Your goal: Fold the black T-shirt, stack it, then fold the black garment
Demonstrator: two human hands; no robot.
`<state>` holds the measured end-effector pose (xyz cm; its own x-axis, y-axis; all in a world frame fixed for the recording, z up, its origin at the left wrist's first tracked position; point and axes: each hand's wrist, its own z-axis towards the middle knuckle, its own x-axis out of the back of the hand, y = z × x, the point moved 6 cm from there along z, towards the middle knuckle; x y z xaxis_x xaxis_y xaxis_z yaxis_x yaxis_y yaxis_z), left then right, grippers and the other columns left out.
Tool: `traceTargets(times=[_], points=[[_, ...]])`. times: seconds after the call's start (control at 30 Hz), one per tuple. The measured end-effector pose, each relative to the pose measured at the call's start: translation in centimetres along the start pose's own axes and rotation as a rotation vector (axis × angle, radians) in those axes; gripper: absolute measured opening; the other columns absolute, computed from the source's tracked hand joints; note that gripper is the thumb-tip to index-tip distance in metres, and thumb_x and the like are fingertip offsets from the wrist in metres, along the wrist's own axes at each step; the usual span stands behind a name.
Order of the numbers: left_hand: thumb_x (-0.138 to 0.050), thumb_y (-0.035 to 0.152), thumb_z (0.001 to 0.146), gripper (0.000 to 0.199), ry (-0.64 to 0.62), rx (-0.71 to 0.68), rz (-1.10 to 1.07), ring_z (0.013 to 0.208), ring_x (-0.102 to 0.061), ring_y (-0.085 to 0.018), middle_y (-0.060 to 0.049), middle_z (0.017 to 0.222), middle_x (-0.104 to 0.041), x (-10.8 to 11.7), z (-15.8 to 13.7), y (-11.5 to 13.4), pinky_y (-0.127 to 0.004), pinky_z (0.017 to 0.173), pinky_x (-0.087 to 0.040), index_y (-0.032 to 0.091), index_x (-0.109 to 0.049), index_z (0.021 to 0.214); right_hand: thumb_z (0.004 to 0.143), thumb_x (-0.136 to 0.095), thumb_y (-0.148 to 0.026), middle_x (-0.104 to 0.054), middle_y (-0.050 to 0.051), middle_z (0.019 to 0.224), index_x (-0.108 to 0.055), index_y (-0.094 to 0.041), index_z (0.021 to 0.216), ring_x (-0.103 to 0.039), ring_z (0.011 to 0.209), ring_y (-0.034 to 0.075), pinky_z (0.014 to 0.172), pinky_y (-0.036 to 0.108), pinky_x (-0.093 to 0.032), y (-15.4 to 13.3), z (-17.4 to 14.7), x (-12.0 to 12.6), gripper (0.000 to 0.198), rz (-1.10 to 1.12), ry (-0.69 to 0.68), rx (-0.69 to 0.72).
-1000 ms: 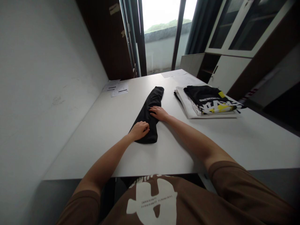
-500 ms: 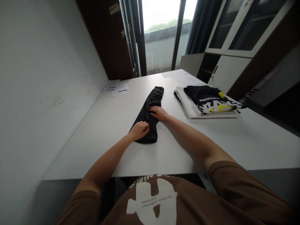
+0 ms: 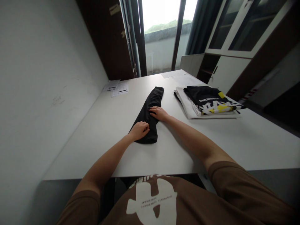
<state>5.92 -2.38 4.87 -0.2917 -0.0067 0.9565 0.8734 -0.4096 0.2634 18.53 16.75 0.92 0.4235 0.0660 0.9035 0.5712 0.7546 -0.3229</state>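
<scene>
A person in a brown T-shirt (image 3: pixel 197 197) with a large pale print on its front had both bare hands on a long, narrow black garment (image 3: pixel 153 100). The garment lay on the white table (image 3: pixel 93 134), near its middle, with its broader end toward the person and its narrower end pointing away and slightly to the right. The left hand (image 3: pixel 140 129) rested on the nearer part with its fingers curled; the fingertips were tucked under, so whether they pinched the fabric could not be told. The right hand (image 3: pixel 158 113) lay farther up, at the right edge, with its fingers extended and laid on the cloth, not clamped on it. The two hands were near each other but apart. To the right, well apart from the garment, sat a stack of folded clothes (image 3: pixel 208 101), a black piece with white and yellow lettering on top of white cloth. Papers (image 3: pixel 120 89) lay at the far left of the table, beside the wall (image 3: pixel 47 72), and a glass door (image 3: pixel 161 47) stood beyond the far edge
</scene>
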Motion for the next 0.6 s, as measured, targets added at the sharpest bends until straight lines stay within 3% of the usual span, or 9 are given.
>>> traceTargets(times=[0.6], points=[[-0.064, 0.025, 0.106, 0.01, -0.001, 0.006, -0.019, 0.096, -0.064, -0.025, -0.004, 0.098, -0.069, 0.11, 0.03, 0.0, -0.04, 0.092, -0.05, 0.024, -0.065, 0.096, 0.109, -0.065, -0.038, -0.067, 0.007, 0.162, -0.076, -0.027, 0.15, -0.054, 0.16, 0.033, 0.135, 0.056, -0.042, 0.09, 0.0, -0.05, 0.043, -0.001, 0.0, 0.011]])
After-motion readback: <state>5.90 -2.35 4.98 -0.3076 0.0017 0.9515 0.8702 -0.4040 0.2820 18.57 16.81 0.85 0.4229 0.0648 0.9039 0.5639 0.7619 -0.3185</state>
